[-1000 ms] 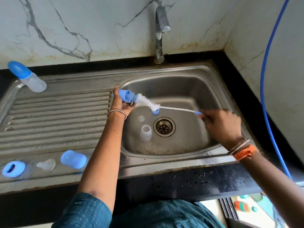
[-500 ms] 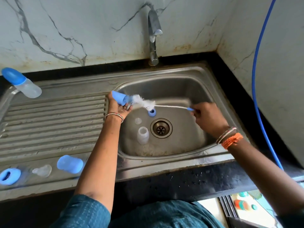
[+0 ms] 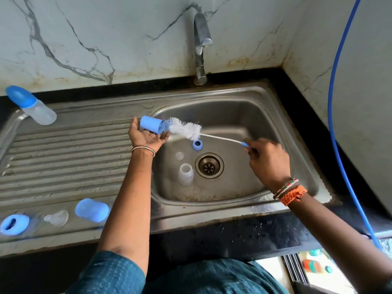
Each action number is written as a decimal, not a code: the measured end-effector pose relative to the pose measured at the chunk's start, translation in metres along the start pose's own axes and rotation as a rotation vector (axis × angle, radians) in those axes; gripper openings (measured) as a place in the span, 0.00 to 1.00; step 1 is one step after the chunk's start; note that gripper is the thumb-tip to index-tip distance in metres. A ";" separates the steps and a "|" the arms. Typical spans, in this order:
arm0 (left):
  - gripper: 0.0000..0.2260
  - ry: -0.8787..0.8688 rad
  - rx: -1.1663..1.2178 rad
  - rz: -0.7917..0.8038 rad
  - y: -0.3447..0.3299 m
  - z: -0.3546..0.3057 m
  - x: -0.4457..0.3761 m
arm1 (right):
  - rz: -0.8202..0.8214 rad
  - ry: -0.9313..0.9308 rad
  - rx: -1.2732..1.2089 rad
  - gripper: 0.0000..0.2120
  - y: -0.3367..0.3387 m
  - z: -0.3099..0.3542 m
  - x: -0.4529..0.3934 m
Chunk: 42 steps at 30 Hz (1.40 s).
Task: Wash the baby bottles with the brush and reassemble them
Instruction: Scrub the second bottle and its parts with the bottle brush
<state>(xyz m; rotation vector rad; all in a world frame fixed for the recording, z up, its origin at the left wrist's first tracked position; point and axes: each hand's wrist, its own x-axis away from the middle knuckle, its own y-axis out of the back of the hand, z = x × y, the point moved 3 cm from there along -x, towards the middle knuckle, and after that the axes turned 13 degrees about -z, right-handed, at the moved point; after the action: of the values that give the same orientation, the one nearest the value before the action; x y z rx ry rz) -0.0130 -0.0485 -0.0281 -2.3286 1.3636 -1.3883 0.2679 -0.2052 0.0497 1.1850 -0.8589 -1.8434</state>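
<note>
a stainless steel sink is set into a black countertop, with white marble-patterned wall behind it and on the side away from the drainboard. a chrome tap rises from the back edge of the sink, above the basin. the ribbed drainboard joins the basin on the left-hand side. a blue hose hangs down the wall on the far side of the sink from the drainboard.

on the drainboard's back corner lies an assembled bottle with a blue cap on. along the sink's front edge, on the drainboard side, sit a blue ring, a clear nipple and a blue cap in a row. inside the basin, beside the drain, stands an open clear bottle; a second clear piece and a blue collar lie just behind it.

the left hand grips a blue cap, on its side, over the basin edge nearest the drainboard. the right hand pinches the blue handle end of the bottle brush, over the basin. the white bristles reach the cap's open mouth, their tip just inside it.

compared with half a second ago, more of the bristles show outside the cap, so the brush has drawn back a little. the grips of both hands are unchanged, and the pieces on the drainboard and in the basin have not moved.
</note>
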 end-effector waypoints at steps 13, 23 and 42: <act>0.13 -0.009 -0.008 0.009 0.001 0.004 -0.005 | 0.023 -0.086 0.059 0.08 0.007 0.008 -0.003; 0.11 -0.037 0.151 0.066 -0.002 -0.006 0.002 | 0.813 -0.456 -0.313 0.18 -0.014 -0.004 0.003; 0.09 -0.096 0.043 -0.040 -0.011 -0.013 0.003 | -0.115 0.089 -0.084 0.06 0.005 0.007 -0.013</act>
<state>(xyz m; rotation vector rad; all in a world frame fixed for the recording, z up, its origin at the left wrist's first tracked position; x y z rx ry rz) -0.0151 -0.0404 -0.0136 -2.3743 1.2550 -1.2853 0.2663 -0.1952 0.0614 1.2761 -0.6701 -1.8836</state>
